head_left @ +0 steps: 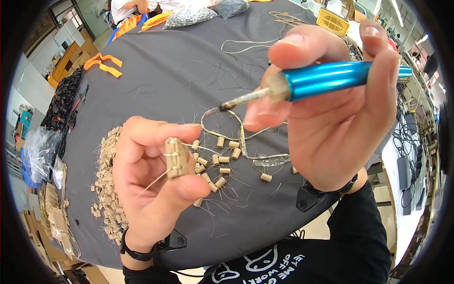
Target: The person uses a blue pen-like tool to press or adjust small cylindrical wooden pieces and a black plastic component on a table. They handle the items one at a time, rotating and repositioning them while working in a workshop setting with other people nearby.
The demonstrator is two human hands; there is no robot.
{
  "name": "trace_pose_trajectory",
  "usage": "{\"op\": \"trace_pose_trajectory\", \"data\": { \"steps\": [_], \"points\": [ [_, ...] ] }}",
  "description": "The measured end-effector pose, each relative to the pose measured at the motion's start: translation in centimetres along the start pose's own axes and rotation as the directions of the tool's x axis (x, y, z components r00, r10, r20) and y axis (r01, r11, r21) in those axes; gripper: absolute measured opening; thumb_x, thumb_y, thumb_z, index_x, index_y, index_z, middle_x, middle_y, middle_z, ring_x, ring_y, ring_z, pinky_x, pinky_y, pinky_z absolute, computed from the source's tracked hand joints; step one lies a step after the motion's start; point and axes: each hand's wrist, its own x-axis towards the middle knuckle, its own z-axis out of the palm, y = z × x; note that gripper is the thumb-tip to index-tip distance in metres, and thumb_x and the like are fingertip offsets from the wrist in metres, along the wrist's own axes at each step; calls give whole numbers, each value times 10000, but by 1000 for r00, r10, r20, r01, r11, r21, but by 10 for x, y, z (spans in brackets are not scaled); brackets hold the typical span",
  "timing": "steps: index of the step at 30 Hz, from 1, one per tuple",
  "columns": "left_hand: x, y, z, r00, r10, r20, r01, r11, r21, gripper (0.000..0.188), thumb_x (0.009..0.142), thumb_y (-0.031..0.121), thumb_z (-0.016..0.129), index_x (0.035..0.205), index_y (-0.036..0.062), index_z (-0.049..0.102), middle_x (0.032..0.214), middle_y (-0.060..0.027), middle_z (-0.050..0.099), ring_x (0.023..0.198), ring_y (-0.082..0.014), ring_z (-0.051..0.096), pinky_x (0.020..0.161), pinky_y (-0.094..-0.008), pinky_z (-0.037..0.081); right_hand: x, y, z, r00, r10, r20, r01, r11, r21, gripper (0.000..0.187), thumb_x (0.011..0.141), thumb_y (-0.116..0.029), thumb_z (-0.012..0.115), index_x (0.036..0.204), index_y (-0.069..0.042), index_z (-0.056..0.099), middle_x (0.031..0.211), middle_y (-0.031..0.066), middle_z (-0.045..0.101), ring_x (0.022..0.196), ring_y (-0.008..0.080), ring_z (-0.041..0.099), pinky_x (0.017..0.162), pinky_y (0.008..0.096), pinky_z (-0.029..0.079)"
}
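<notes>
My left hand (142, 165) pinches a small tan cord-wrapped toggle (177, 161) upright between thumb and fingers. Pale thread ends stick out from both sides of it. Raised at the right, my right hand (331, 137) grips a soldering iron (328, 80) with a shiny blue handle. Its thin metal shaft ends in a blackened tip, which points left toward the toggle; they look apart. Below and between the hands lie several loose tan toggles (221, 181) with thread ends. A large heap of similar pieces (106, 177) is partly hidden behind my left hand.
Dark grey cloth (156, 85) covers the table, with thread scraps scattered over it. A pale looped cord (242, 137) lies behind the toggles. Orange strips (104, 64) are at the left; plastic bags (191, 16) and a yellow box (332, 22) stand at the back. Another person sits beyond.
</notes>
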Motion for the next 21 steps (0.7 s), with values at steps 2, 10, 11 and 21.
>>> {"op": "trace_pose_trajectory", "data": {
  "steps": [2,10,11,21],
  "points": [
    [-1,-2,1,998,-9,-64,11,999,32,418,653,84,703,969,-5,444,847,-34,523,611,-14,438,523,-141,336,-1,3,-5,995,-13,95,13,1000,1,379,896,-381,105,1156,-186,299,929,203,515,603,242,571,517,402,533],
    [-1,-4,-2,999,-39,-28,39,999,-8,379,652,54,696,946,-4,464,847,-39,533,593,-18,451,490,-138,349,3,7,-18,930,-58,364,48,998,37,343,881,-422,93,1104,-212,247,924,187,502,605,225,587,573,480,524],
    [-2,-2,-3,999,-42,-26,41,999,-19,367,653,42,692,941,-5,468,840,-39,534,591,-17,452,488,-138,348,2,8,-15,928,-60,368,42,997,58,332,880,-421,93,1095,-216,242,920,186,501,593,224,587,574,488,522],
    [2,3,12,997,-50,-59,47,998,-52,320,659,-70,627,932,-26,465,785,-54,537,729,-88,547,630,-207,464,-2,5,-11,927,-73,367,47,996,78,296,871,-432,124,1064,-218,192,862,210,496,508,245,568,531,464,530]
  ]
}}
